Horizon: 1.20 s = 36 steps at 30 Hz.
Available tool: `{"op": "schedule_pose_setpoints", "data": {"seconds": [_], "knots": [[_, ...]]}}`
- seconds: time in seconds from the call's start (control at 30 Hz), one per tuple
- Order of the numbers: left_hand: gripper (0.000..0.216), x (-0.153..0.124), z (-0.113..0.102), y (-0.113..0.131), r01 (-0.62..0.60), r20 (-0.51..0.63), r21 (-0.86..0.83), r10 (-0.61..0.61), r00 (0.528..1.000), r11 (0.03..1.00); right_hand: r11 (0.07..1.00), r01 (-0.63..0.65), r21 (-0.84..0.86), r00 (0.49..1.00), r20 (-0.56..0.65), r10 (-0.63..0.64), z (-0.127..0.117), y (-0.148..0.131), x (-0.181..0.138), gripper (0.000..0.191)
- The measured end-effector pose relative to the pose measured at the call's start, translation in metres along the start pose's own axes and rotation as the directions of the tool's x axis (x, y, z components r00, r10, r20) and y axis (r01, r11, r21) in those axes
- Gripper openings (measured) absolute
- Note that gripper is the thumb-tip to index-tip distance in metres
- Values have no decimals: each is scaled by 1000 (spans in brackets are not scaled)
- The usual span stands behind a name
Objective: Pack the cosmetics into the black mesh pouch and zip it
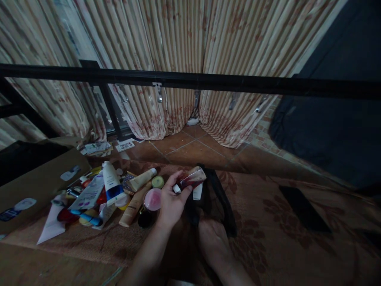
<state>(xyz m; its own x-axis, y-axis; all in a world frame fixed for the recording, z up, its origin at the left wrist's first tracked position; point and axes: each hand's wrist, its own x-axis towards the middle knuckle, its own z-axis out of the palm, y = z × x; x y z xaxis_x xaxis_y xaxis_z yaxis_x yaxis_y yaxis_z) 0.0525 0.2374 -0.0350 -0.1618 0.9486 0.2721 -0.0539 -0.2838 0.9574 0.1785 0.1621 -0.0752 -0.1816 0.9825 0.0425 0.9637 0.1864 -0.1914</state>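
Note:
My left hand (172, 203) is closed on a small tube with dark red contents (192, 178), pinched between thumb and fingers and held above a black bag (218, 194) on the patterned rug. A white item (197, 192) shows just under the tube at the bag's mouth. My right hand (214, 242) lies low against the black bag, in shadow, with its fingers hidden. Just left of my left hand stands a jar with a pink lid (152, 199).
A heap of cosmetics lies at the left: a white and blue tube (112, 183), beige tubes (143, 179), a green lid (157, 182). A cardboard box (38, 180) sits further left. A black metal bar (190, 81) crosses before striped curtains. A flat black object (303, 208) lies on the rug.

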Motion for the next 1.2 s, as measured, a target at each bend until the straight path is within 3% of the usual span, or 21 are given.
{"op": "schedule_pose_setpoints", "data": {"seconds": [0.17, 0.4, 0.6, 0.77, 0.93, 1.07, 1.2], "knots": [[46, 1, -1, -1, 21, 6, -8, -21, 1000, 1000, 998, 52, -24, 988, -145, -55, 7, 2, -5, 38], [48, 2, -1, 1, 39, -15, 15, -39, 999, 999, 999, 49, -22, 968, -247, -53, 9, 1, -6, 40], [47, 1, -3, 4, 48, -49, 22, -46, 998, 999, 1000, 11, -14, 1000, -18, -11, -14, -5, 1, 37], [48, 5, -8, 0, 63, -120, 23, -60, 991, 998, 998, 28, -48, 997, -73, -32, -15, -5, -1, 35], [42, 8, -9, -1, 76, -106, -141, -92, 990, 987, 999, 4, -49, 998, -58, -7, -18, -6, -1, 35], [42, 6, -7, 7, 163, -122, -285, -205, 971, 945, 998, 10, -62, 998, -63, -14, -21, -8, 1, 36], [39, 6, -7, 16, 268, -112, -407, -339, 934, 873, 999, -14, -38, 1000, 10, 14, -22, -8, 2, 37]]}}
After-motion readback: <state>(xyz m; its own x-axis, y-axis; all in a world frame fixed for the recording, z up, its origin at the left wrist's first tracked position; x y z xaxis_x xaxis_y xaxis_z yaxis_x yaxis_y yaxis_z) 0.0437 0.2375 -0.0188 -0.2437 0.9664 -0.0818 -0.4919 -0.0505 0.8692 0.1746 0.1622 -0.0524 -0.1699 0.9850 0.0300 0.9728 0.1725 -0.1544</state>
